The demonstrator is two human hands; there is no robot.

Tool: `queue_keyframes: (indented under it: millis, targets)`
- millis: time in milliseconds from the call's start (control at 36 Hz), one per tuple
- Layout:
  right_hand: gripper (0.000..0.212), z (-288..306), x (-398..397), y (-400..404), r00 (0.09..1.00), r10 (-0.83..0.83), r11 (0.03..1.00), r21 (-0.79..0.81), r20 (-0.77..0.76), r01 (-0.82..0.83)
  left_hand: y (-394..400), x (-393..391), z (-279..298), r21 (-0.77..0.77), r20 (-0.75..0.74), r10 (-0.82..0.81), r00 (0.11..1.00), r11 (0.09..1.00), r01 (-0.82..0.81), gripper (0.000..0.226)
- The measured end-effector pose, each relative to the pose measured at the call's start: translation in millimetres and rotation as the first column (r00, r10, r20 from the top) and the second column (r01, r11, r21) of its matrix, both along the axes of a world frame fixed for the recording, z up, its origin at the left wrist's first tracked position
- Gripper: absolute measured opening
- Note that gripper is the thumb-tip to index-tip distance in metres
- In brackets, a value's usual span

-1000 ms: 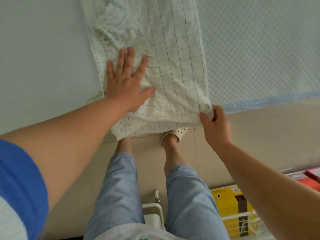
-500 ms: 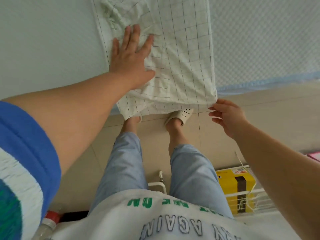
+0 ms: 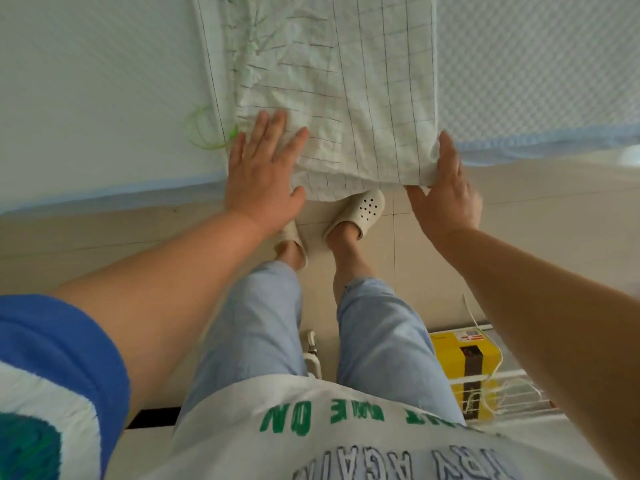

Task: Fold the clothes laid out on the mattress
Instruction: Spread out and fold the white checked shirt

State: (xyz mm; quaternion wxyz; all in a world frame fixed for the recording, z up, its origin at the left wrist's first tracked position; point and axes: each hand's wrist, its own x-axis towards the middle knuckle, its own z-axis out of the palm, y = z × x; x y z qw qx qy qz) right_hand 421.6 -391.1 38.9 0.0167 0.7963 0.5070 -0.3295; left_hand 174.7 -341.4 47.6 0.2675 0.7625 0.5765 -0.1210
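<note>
Checked white garment (image 3: 346, 81) spread flat on the mattress (image 3: 86, 98), running from 12 o'clock down toward centre, near hem hanging slightly over the blue-piped mattress edge. Left hand (image 3: 263, 174) at about 10 o'clock from centre, flat and palm down, fingers straight and spread, pressing the garment's near left corner. Right hand (image 3: 446, 192) at about 2 o'clock from centre, against the near right corner, fingers mostly straight along the cloth edge; whether the thumb pinches the fabric underneath cannot be told. Green thread loops (image 3: 204, 133) just left of the garment. Cream slippers (image 3: 360, 213) on the tiled floor below the hem. Yellow box (image 3: 464, 368) at 4 o'clock.
</note>
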Motion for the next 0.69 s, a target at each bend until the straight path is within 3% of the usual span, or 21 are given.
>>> queue_keyframes:
  millis: [167,278,472,583,694]
  targets:
    - [0.06,4,-13,2,0.998,-0.065,0.986,0.152,-0.021,0.067,14,-12,-9,0.026,0.009,-0.09,0.996,0.996,0.09,0.075]
    - [0.052,9,-21,8,0.96,-0.277,0.948,0.153,-0.047,0.281,14,-18,-9,0.015,0.01,-0.118,0.993,0.993,0.118,0.075]
    - [0.031,9,-16,-9,0.875,-0.475,0.859,0.166,-0.09,0.484,14,-19,-14,0.004,-0.002,-0.124,0.992,0.992,0.124,0.075]
    - [0.028,2,-14,-15,0.813,-0.549,0.816,0.085,-0.195,0.572,10,-19,-10,0.055,0.06,-0.08,0.995,0.996,0.077,0.075]
    - [0.017,-2,-14,-11,0.687,-0.652,0.736,-0.049,-0.319,0.676,-9,-24,3,0.207,0.152,-0.006,0.988,0.978,-0.026,0.066]
